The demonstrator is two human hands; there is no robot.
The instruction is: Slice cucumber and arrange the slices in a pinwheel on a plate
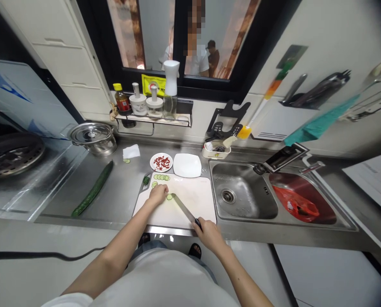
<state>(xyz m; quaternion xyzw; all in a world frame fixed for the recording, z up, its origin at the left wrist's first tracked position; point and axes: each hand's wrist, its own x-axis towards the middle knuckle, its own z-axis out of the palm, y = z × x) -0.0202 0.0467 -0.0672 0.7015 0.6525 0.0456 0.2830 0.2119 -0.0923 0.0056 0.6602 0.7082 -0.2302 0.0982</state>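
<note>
My right hand (207,232) grips the black handle of a kitchen knife (184,207), its blade slanting up and left across the white cutting board (190,217). Near the blade's tip lies a cucumber slice (169,197). My left hand (158,194) rests on the board just left of that slice, fingers curled together; whatever they hold is hidden. A row of cucumber slices (161,177) lies along the board's top left, with a dark green cucumber end (146,181) beside it at the corner. Off to the left, a whole cucumber (94,189) lies on the steel counter.
Behind the board stand a plate of chopped red pieces (162,162) and a white plate (187,165). A double sink (244,192) is at the right, a red plastic bag (295,204) in its far basin. A lidded pot (96,138) stands back left, below a bottle shelf (158,120).
</note>
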